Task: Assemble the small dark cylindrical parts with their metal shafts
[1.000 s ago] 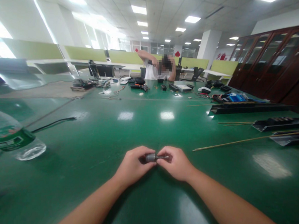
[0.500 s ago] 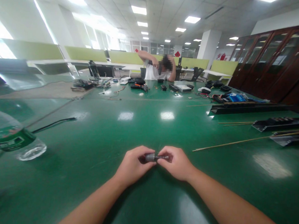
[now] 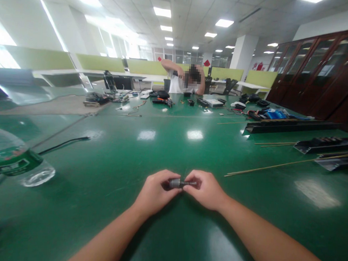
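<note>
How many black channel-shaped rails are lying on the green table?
3, all on the right: the farthest rail is the longest visible, the middle rail lies nearer, and the nearest rail runs towards the picture's edge. Others may be hidden.

Clear bottle point(image 3: 13, 161) at left; black channels point(image 3: 281, 126) at right; person point(image 3: 180, 81) across green table point(image 3: 110, 150).

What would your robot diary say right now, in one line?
left hand: holding grey metal piece | right hand: pinching thin rod | bottle: left side, on table
</note>
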`<state>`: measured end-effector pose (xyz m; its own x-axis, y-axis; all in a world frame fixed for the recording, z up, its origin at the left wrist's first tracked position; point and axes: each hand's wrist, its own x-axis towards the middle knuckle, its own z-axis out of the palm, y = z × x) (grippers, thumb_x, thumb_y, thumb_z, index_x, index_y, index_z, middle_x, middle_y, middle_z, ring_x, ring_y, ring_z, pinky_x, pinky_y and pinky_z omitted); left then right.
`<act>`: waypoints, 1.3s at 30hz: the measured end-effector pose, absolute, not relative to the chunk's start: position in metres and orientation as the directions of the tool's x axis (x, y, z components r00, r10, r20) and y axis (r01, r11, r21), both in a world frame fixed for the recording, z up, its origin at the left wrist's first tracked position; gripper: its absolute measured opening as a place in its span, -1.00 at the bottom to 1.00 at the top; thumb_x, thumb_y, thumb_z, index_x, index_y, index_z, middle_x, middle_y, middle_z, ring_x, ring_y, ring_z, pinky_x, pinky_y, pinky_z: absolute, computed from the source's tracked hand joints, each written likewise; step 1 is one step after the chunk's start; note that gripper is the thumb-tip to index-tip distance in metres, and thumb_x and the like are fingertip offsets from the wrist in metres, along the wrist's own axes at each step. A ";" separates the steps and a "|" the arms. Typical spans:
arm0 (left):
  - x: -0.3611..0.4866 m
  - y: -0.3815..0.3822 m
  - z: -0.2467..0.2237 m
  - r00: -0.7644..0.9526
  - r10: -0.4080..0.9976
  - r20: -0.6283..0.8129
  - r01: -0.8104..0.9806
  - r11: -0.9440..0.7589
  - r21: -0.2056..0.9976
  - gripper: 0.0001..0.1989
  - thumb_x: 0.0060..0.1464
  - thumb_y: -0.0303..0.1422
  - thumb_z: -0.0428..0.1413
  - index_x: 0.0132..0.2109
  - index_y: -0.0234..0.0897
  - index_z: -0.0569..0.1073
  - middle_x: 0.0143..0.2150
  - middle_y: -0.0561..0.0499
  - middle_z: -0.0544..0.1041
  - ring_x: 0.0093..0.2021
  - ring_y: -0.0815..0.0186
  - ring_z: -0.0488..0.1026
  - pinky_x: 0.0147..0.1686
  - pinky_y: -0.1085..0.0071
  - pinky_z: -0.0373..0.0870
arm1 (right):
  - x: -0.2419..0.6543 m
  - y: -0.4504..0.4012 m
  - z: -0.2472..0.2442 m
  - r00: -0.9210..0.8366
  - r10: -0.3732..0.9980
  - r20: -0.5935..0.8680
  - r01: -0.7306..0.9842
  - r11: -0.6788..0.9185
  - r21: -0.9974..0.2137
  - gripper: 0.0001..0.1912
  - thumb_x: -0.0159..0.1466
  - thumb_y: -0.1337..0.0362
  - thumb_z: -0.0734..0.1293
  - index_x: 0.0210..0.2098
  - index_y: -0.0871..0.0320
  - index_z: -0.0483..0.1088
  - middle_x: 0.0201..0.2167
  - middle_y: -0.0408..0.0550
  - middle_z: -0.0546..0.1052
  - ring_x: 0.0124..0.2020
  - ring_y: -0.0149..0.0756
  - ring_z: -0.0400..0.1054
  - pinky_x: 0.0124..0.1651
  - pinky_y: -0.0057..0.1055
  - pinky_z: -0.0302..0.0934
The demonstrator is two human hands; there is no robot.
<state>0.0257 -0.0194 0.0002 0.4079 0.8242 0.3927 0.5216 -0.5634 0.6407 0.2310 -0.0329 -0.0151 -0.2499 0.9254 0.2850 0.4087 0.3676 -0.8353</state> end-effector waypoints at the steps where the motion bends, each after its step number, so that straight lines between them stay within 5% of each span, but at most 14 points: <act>1: 0.026 -0.019 0.000 0.404 0.825 0.394 0.524 -0.562 0.639 -0.81 0.00 -0.32 0.29 -0.17 -0.11 0.56 -0.24 0.08 0.59 -0.23 0.32 0.51 -0.22 0.44 0.39 | 0.231 -0.033 -0.015 -0.248 0.926 0.284 0.407 0.365 -0.837 -0.91 0.14 0.31 0.40 -0.33 0.16 0.49 -0.42 -0.13 0.54 -0.41 -0.35 0.40 -0.34 -0.47 0.23; 31: 0.020 -0.013 0.000 0.312 0.842 0.440 0.580 -0.536 0.614 -0.77 -0.05 -0.38 0.26 -0.17 -0.20 0.55 -0.24 0.00 0.58 -0.25 0.27 0.50 -0.24 0.38 0.45 | 0.232 -0.028 -0.014 -0.131 0.980 0.149 0.392 0.189 -0.901 -0.91 0.16 0.30 0.36 -0.33 0.19 0.44 -0.51 -0.14 0.50 -0.53 -0.39 0.36 -0.46 -0.49 0.19; 39: 0.003 0.005 -0.002 0.033 0.924 0.382 0.694 -0.296 0.656 -0.61 -0.02 -0.09 0.24 -0.11 -0.23 0.50 -0.22 -0.05 0.58 -0.28 0.20 0.50 -0.19 0.26 0.43 | 0.231 -0.023 -0.020 -0.092 0.986 0.142 0.352 0.165 -0.921 -0.89 0.15 0.30 0.37 -0.32 0.19 0.43 -0.52 -0.16 0.49 -0.56 -0.42 0.35 -0.48 -0.50 0.19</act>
